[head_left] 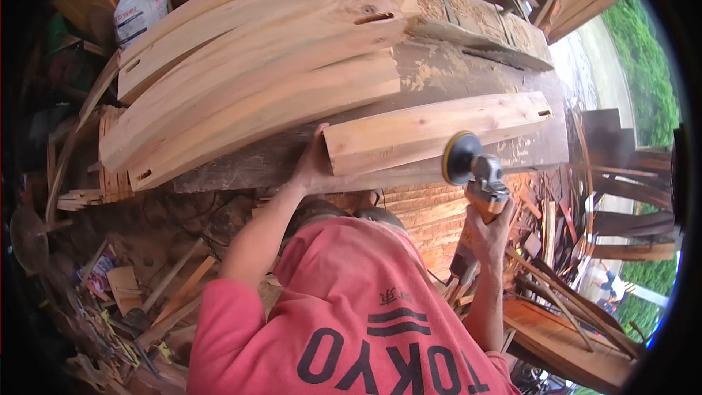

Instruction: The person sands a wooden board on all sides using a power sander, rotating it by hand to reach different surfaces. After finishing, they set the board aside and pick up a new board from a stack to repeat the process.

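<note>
My left hand (313, 162) grips the left end of a squared wooden post (431, 126), its fingers partly hidden behind the end face. The post lies along the near edge of the bench and has a slot cut near its right end. In my right hand (488, 232) is an angle grinder (485, 189), held by its body. Its round sanding disc (461, 157), black with a yellow rim, faces the near side of the post and overlaps its lower edge in this view.
More slotted posts (263, 95) lie side by side on the left of the wooden bench (482, 69). A rough timber (475, 25) sits at the back. A white sack (142, 11) stands at back left. Offcuts (172, 300) litter the floor, and boards (570, 344) lean at lower right.
</note>
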A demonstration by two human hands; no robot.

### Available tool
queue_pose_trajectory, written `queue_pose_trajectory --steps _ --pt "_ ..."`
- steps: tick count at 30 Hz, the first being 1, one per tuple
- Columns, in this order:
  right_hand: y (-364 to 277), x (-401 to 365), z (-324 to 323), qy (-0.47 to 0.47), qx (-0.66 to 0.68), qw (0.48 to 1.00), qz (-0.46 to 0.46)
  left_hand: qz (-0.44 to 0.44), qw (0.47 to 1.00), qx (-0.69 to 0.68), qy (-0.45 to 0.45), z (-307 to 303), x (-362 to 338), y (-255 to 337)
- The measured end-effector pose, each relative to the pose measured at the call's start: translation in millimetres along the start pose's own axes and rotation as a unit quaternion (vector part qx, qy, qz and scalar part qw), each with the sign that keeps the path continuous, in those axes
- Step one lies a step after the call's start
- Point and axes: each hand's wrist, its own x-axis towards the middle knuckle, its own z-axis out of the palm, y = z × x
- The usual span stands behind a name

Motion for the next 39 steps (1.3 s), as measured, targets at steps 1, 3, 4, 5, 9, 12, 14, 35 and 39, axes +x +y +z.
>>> queue_pose_trajectory --steps 1,3,4,5,9,12,14,35,39 --pt "-19.3 -1.8 8.0 -0.036 -0.033 0.998 0.036 -0.006 0.999 -0.037 -0.004 -3.1 7.1 -2.6" --pt "-33.7 -1.3 29.1 -0.082 -0.054 0.995 -0.002 -0.018 0.990 -0.142 -0.010 -7.8 12.6 -1.4" --pt "-48.9 -3.6 39.4 -0.090 -0.081 0.993 0.011 -0.023 0.987 -0.161 -0.004 -7.1 14.5 -1.2" --pt "-50.9 -1.7 48.7 -0.091 -0.104 0.989 -0.055 -0.027 0.983 -0.179 0.001 -7.6 16.8 -0.1" --pt "-77.0 2.7 70.0 -0.146 -0.129 0.979 -0.062 -0.065 0.987 -0.145 0.001 -12.7 15.7 8.8" --pt "-90.5 5.6 80.6 -0.169 -0.144 0.973 -0.057 -0.072 0.992 -0.107 -0.005 -19.7 14.2 18.2" --pt "-94.9 6.2 86.1 -0.174 -0.161 0.970 -0.060 -0.071 0.993 -0.096 -0.007 -22.7 14.6 23.5" --pt "-109.0 4.0 124.8 -0.204 -0.184 0.958 -0.078 -0.042 0.992 -0.116 0.022 -14.8 21.7 10.2" --pt "-118.0 -4.2 145.0 -0.208 -0.199 0.954 -0.082 -0.077 0.997 -0.017 0.003 -19.6 18.8 20.7"
